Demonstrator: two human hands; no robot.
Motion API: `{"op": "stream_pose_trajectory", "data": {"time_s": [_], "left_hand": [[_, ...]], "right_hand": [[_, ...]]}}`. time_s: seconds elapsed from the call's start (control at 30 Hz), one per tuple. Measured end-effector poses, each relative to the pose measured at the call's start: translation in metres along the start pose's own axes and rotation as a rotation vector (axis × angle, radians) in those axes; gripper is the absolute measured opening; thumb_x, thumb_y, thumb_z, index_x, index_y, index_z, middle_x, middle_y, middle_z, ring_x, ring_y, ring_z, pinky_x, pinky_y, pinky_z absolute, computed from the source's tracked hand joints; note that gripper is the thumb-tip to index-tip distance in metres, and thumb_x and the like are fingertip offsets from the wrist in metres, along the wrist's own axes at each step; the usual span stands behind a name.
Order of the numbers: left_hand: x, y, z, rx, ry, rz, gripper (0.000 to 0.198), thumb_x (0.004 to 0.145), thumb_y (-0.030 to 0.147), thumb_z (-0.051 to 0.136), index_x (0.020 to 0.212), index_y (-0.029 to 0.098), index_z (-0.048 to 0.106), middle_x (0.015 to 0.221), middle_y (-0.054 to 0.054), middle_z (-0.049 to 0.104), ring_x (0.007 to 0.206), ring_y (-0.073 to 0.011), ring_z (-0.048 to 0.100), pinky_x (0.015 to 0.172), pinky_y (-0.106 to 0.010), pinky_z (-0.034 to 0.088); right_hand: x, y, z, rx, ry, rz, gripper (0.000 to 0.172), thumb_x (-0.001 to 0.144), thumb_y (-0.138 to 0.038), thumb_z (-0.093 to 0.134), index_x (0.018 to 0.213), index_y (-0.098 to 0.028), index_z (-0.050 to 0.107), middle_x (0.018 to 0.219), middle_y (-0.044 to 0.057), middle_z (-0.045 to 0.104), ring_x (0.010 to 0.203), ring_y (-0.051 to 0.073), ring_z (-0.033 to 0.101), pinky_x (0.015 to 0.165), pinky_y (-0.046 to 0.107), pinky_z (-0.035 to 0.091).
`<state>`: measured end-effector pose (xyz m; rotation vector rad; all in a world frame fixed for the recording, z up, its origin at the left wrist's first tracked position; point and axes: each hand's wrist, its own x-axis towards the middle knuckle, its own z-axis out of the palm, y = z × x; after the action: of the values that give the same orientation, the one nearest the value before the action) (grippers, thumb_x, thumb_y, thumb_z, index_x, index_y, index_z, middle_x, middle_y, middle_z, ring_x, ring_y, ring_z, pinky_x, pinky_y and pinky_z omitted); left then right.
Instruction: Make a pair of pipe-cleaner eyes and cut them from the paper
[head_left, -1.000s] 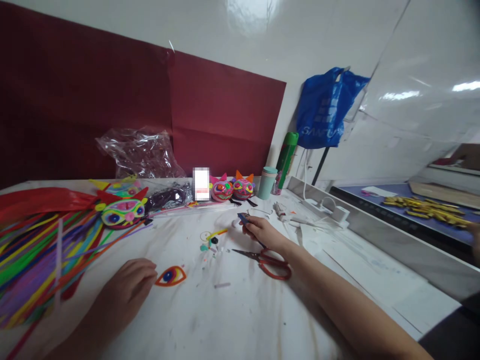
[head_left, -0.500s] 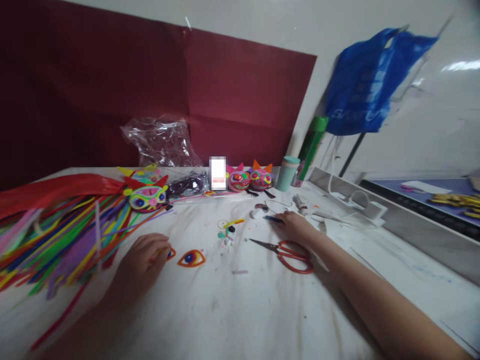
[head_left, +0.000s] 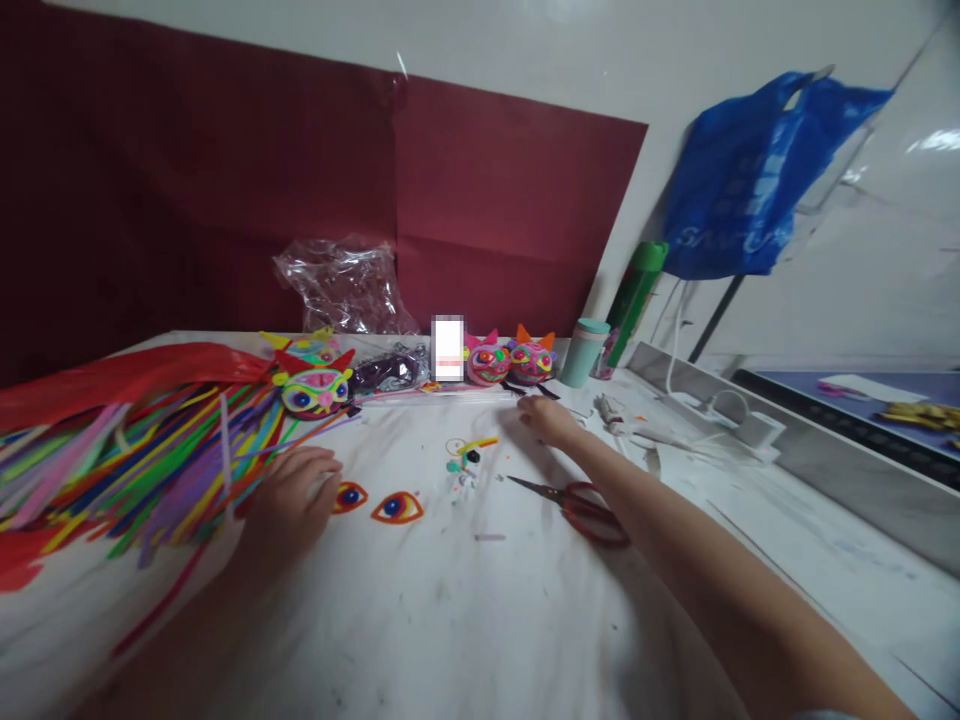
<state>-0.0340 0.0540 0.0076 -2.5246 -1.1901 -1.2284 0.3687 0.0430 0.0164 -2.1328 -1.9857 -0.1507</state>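
My left hand (head_left: pixel 294 496) rests on the table with thumb and fingers loosely apart, beside an orange-rimmed eye-shaped piece (head_left: pixel 349 497). A second eye piece (head_left: pixel 397 508) lies just to its right. Farther forward, my right hand (head_left: pixel 549 420) reaches over the table with its fingers bent together. Whatever those fingers hold, if anything, is hidden. Under my right forearm lie red-handled scissors (head_left: pixel 592 512), partly covered, their blades pointing left. Small scraps (head_left: pixel 469 462), yellow, black and teal, are scattered between the hands.
Bright strips (head_left: pixel 180 450) spread across the left. Decorated animal heads (head_left: pixel 315 390) stand there, with a pink-eared one (head_left: pixel 489 358) and an orange-eared one (head_left: pixel 532 356) at the back. Beyond are a teal canister (head_left: pixel 585 353), a green spray can (head_left: pixel 637 300) and, at right, a power strip (head_left: pixel 697 410).
My right hand has moved forward and left, over where a white item and a dark slim tool lay. The left eye piece shows more beside my left hand. The view has shifted slightly.
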Motion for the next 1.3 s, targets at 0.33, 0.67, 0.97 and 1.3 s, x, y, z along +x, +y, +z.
{"op": "stream_pose_trajectory", "data": {"time_s": [0.33, 0.67, 0.97, 1.3], "left_hand": [[-0.002, -0.012, -0.003, 0.127, -0.356, -0.249, 0.024, 0.079, 0.027, 0.042, 0.083, 0.017, 0.064, 0.088, -0.009, 0.07, 0.088, -0.0236, 0.063, 0.079, -0.035, 0.047], [-0.007, 0.003, 0.002, 0.041, -0.224, -0.157, 0.027, 0.08, 0.024, 0.041, 0.096, 0.017, 0.062, 0.1, -0.01, 0.068, 0.098, -0.0248, 0.059, 0.089, -0.041, 0.045], [-0.015, 0.024, 0.014, -0.152, -0.177, -0.033, 0.018, 0.079, 0.019, 0.048, 0.092, 0.019, 0.06, 0.095, -0.008, 0.067, 0.094, -0.0228, 0.059, 0.087, -0.039, 0.047], [-0.013, 0.054, 0.007, -0.549, -0.465, -0.438, 0.012, 0.071, 0.029, 0.056, 0.071, 0.018, 0.06, 0.062, 0.001, 0.061, 0.06, -0.015, 0.057, 0.056, -0.027, 0.044]], "right_hand": [[-0.032, -0.083, -0.006, 0.269, -0.034, -0.201, 0.025, 0.089, -0.014, 0.049, 0.109, -0.014, 0.063, 0.102, 0.008, 0.067, 0.082, 0.016, 0.062, 0.074, 0.025, 0.048], [-0.062, -0.184, 0.022, 0.221, -0.113, -0.417, 0.014, 0.083, -0.021, 0.056, 0.09, -0.012, 0.064, 0.095, 0.015, 0.062, 0.092, 0.026, 0.053, 0.079, 0.036, 0.039], [-0.06, -0.179, 0.021, 0.354, -0.153, -0.401, 0.026, 0.076, -0.03, 0.066, 0.096, -0.015, 0.06, 0.101, 0.014, 0.059, 0.098, 0.029, 0.05, 0.082, 0.04, 0.036], [-0.071, -0.179, 0.026, 1.154, -0.242, -0.419, 0.039, 0.075, -0.019, 0.059, 0.111, -0.019, 0.046, 0.078, -0.003, 0.056, 0.066, 0.011, 0.052, 0.062, 0.022, 0.042]]}}
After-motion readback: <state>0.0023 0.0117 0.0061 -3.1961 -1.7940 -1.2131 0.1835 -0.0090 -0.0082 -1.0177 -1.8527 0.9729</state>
